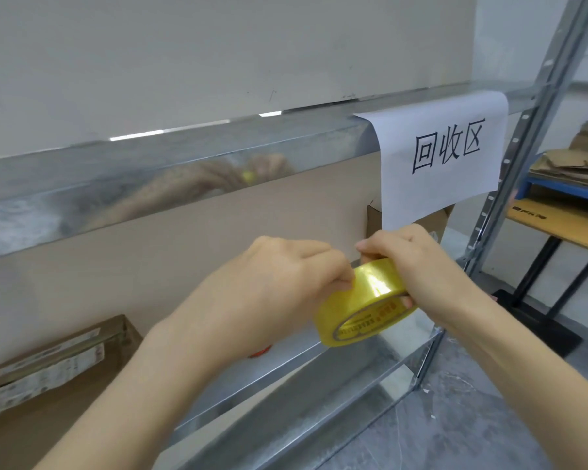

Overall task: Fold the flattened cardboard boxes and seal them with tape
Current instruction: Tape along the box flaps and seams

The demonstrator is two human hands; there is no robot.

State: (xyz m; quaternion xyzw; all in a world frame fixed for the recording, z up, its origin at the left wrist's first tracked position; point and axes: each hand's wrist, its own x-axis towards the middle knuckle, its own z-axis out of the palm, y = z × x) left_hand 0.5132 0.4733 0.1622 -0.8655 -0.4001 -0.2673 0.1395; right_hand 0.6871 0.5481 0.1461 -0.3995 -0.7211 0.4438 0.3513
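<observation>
A roll of yellowish clear tape [364, 303] is held in front of a metal shelf rack. My right hand [418, 266] grips the roll from above and behind, fingers curled over its rim. My left hand [279, 283] pinches the tape's outer layer at the roll's upper left edge. A closed cardboard box [48, 368] with white labels lies at the lower left. A large flat cardboard sheet [201, 239] stands upright inside the shelf behind my hands.
The galvanized shelf beam [150, 171] runs across the view, with a white paper sign [445, 154] hanging from it. A slotted upright post [510, 164] stands at the right. Flattened cardboard stacks [574, 164] lie on a blue-framed table beyond. Grey concrete floor [455, 418] shows below.
</observation>
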